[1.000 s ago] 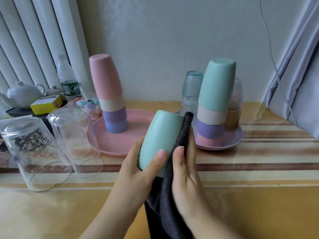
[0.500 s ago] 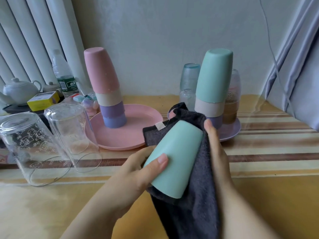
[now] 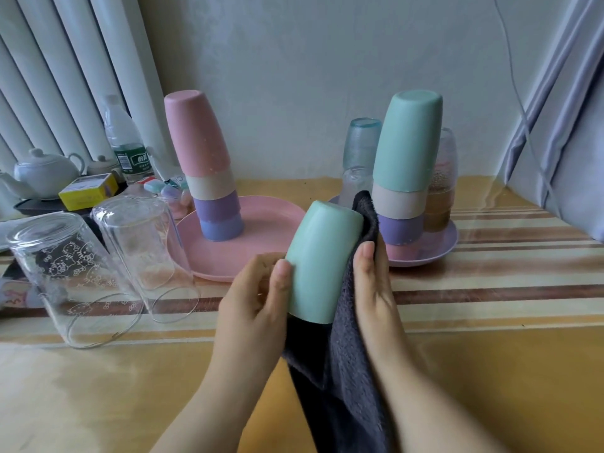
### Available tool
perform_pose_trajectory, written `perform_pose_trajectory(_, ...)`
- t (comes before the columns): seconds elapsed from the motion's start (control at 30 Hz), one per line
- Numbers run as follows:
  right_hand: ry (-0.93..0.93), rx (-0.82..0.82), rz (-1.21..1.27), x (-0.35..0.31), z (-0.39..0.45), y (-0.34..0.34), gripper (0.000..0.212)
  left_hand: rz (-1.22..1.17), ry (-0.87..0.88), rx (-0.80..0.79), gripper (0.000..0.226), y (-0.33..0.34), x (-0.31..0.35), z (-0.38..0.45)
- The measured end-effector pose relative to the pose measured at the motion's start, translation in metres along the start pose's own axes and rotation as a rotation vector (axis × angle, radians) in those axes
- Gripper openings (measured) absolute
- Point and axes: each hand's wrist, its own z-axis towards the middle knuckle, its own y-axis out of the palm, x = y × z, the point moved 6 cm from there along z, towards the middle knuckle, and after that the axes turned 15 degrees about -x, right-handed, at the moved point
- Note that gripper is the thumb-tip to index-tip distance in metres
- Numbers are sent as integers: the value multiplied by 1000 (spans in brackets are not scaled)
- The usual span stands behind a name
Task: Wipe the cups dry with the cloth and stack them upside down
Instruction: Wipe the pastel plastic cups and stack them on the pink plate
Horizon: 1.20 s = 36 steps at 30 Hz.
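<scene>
Operator: Fingers (image 3: pixel 283 273) of your left hand (image 3: pixel 258 299) curl round the mint cup (image 3: pixel 322 263). Correct?

Manual: Correct. You hold it bottom-up above the table (image 3: pixel 490 371), in front of the pink plate (image 3: pixel 271 223). Your right hand (image 3: pixel 372 289) lies with straight fingers against the dark cloth (image 3: pixel 346 354), pressing it to the cup's side.

Operator: Progress?

Manual: Judged partway. Two inverted stacks stand: the pink-topped stack (image 3: pixel 206 171) on the pink plate, the mint-topped stack (image 3: pixel 405 165) on the purple plate (image 3: pixel 441 243). Two clear glasses (image 3: pixel 98 266) lie tilted at left, apparently not yet stacked. Finish wiping, then add this cup to a stack.
</scene>
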Motion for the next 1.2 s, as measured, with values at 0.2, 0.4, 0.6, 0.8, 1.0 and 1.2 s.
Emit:
perform_pose_trajectory(0.2, -19, -117, -30, 7, -3, 18, 52, -34, -52, -123, 64, 11, -5, -2)
perform_pose_trajectory(0.4, 161, -124, 39, 9, 4, -4, 65, -254, -165, -461, 36, 23, -3, -6)
perform_pose_trajectory(0.6, 330, -147, 180, 4, -3, -2, 58, -734, -269, -518, 40, 34, -7, -5)
perform_pose_trajectory(0.8, 208, -85, 120, 9, -1, -2, 22, -485, -265, -236, 58, 15, -17, 5)
perform_pose_trajectory(1.0, 44, -50, -47, 2, 6, -1, 31, -57, -61, -112, 57, 7, -9, 3)
perform_pose_trajectory(1.2, 22, -132, -97, 15, 1, 16, 55, -241, -140, -162, 71, 14, -12, -1)
